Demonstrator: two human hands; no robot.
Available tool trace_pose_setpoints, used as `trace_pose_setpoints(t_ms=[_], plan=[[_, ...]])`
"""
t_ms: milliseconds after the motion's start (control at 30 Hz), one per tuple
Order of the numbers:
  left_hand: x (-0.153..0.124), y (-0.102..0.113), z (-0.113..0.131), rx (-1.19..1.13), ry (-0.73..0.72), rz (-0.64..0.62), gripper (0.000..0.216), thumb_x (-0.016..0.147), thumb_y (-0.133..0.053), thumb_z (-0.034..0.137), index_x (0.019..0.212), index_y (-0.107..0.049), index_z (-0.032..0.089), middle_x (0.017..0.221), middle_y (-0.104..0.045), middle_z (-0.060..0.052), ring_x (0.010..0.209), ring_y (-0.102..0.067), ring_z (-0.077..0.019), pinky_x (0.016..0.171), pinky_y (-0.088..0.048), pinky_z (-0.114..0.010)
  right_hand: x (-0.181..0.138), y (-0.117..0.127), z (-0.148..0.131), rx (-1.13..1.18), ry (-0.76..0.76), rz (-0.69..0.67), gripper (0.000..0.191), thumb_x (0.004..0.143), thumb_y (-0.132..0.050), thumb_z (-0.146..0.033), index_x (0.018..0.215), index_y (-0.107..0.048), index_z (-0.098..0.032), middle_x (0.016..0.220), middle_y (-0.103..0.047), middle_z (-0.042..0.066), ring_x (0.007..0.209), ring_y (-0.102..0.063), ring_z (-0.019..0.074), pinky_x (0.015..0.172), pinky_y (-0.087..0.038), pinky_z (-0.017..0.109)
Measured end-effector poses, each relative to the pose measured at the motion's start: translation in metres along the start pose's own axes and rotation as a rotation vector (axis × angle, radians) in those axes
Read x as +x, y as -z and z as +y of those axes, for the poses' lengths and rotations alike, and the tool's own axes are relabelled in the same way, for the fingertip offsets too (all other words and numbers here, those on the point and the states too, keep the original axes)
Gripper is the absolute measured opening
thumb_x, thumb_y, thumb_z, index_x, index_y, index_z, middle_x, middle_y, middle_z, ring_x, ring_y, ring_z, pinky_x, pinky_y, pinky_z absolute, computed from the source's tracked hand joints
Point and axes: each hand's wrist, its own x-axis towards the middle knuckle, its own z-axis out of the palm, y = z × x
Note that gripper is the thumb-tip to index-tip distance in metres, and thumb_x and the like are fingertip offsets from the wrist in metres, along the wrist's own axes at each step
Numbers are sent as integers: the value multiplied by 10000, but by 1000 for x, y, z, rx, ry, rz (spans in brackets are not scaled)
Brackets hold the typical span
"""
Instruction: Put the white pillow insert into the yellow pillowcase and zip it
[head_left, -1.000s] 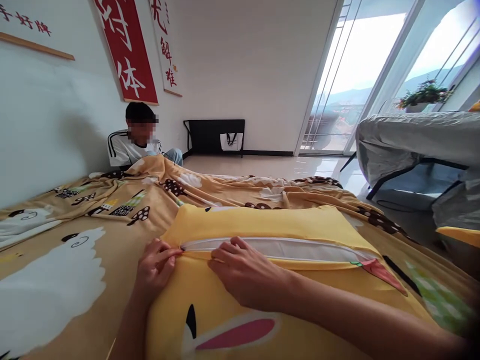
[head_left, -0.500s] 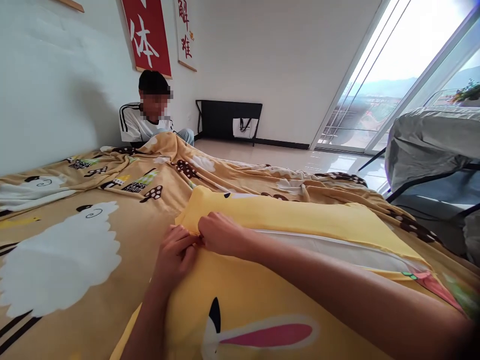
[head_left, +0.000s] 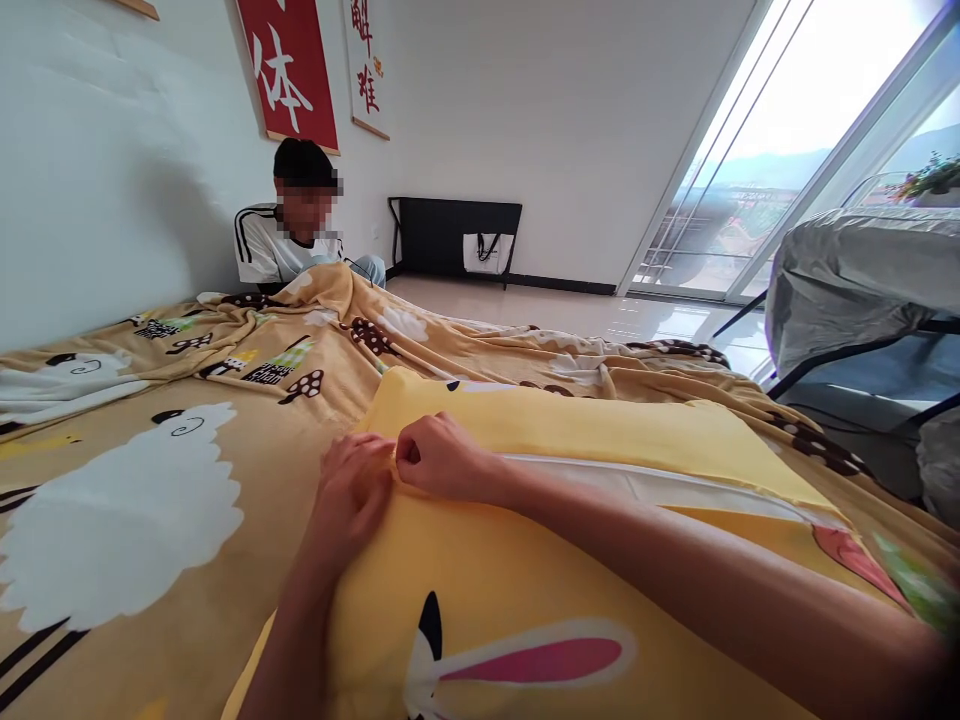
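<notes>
A yellow pillow in a rabbit-print case lies in front of me on a patterned blanket. Along its near side the case gapes, and a white strip of the inner pillow shows through. My left hand pinches the case's left corner, fingers closed on the fabric. My right hand is a fist beside it, pinching the left end of the opening; what it pinches is hidden. The two hands touch.
A person sits against the wall at the back left, partly under the blanket. A grey-covered piece of furniture stands at the right. A black rack with a white bag stands by the far wall. Glass doors lie beyond.
My right hand went from lying flat on the case to a fist at the left end of the opening, beside my left hand. The view shifted left and down.
</notes>
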Motion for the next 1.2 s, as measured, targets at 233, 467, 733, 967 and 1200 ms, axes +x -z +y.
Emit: trace_pose_setpoints(t_ms=[233,467,733,967,1200], plan=[[-1,-2,-3,-21,2,-76,123,901,-439,200,976,-537,201,990,-566,-32,980,-483,-164,868,-379,-313,-14,-9,-3,-217,36,62,206,887,-426,-262,907,-604,-162,716,-648,44,558,-499,127,513,-227,263],[-1,-8,-2,8,-25,-35,68,904,-434,169,899,-497,193,907,-548,-20,910,-472,-152,821,-385,-288,-29,-21,-4,-342,-10,92,248,954,-330,-285,914,-550,-178,709,-668,57,550,-558,162,504,-175,284],[-3,-7,-3,-111,14,9,64,900,-479,231,915,-531,196,928,-537,-37,935,-506,-153,836,-443,-279,-55,-23,4,-298,-162,200,194,932,-363,-226,841,-526,-175,690,-666,48,560,-577,152,512,-178,283],[-3,-6,12,70,-122,49,153,853,-431,142,923,-555,198,980,-556,-43,951,-520,-181,877,-403,-342,-74,-24,4,-186,-220,270,154,915,-428,-241,857,-557,-179,743,-700,29,628,-621,136,544,-199,273],[-1,-16,38,166,-265,-75,243,908,-452,199,1133,-537,231,1072,-598,-40,1026,-535,-165,905,-401,-300,-79,-26,-1,-145,-211,328,166,914,-432,-264,866,-570,-184,770,-715,22,636,-632,131,554,-212,275]])
